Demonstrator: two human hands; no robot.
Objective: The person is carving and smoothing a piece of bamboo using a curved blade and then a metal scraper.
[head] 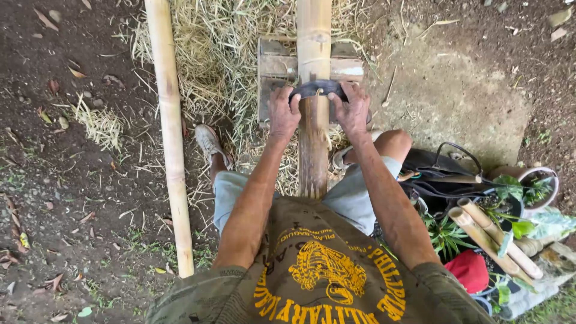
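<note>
A thick bamboo pole [314,36] runs away from me between my legs and rests on a wooden block [277,63]. A dark curved blade [317,89] lies across the pole. My left hand [282,112] grips its left end and my right hand [353,110] grips its right end, one hand on each side of the pole. Below the blade the pole's surface [313,153] is scraped and fibrous.
A second, thinner bamboo pole [172,138] lies on the dirt to my left. Straw-like shavings [222,54] cover the ground around the block. At right stand a black bag [441,174], potted plants [528,186], short bamboo pieces [495,237] and a red cap [469,270].
</note>
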